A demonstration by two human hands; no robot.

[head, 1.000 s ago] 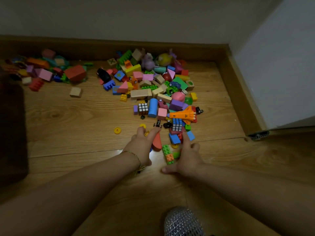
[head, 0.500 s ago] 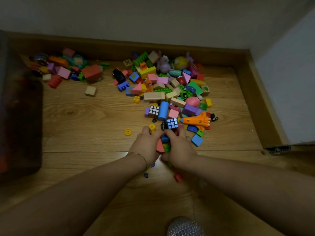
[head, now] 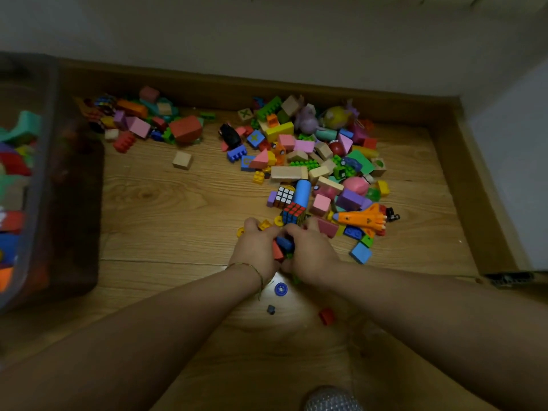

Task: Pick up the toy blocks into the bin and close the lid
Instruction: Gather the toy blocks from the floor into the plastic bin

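A large heap of coloured toy blocks [head: 308, 161] lies on the wooden floor near the wall, and a smaller heap [head: 142, 123] sits further left. My left hand [head: 256, 247] and my right hand [head: 311, 252] are cupped together at the near edge of the big heap, gripping a bunch of blocks [head: 281, 246] between them, red and blue ones showing. A puzzle cube [head: 293, 213] rests against my fingertips. The dark translucent bin [head: 50, 179] stands at the left edge, open, with blocks inside. No lid is in view.
An orange toy shuttle [head: 363, 218] and a blue block [head: 361, 252] lie right of my hands. A blue disc [head: 280, 289], a small dark piece [head: 270, 309] and a red block [head: 326, 315] lie under my wrists. A skirting board [head: 462, 173] bounds the floor.
My hands closed together, scooping blocks from the heap's near edge between them. The view shifted so that the bin shows more at the left.
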